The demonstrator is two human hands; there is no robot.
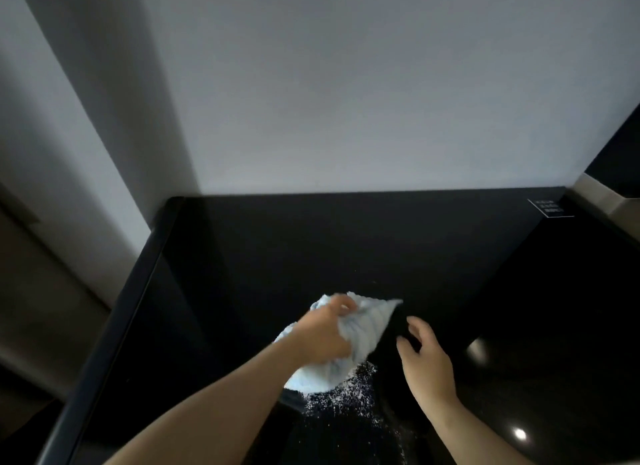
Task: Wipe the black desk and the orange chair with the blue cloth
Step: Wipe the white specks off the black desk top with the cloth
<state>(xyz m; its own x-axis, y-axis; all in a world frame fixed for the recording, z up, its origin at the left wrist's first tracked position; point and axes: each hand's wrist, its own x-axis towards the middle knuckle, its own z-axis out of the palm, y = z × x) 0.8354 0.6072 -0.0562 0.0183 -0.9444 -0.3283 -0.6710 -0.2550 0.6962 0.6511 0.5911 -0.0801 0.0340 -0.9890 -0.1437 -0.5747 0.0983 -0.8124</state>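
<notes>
The glossy black desk (311,243) fills the lower half of the view, pushed against a pale wall. A light blue cloth (353,333) lies bunched on the desk near its middle front. My left hand (322,333) grips the cloth from above, fingers closed into its folds. My right hand (426,357) hovers just right of the cloth with fingers spread, holding nothing. White specks (349,392) are scattered on the desk just in front of the cloth. The orange chair is not in view.
The pale wall (346,101) stands directly behind the desk. A small white-outlined label (550,207) sits at the desk's far right corner. A beige ledge (609,201) adjoins the right side. Brown flooring (45,309) lies beyond the desk's left edge.
</notes>
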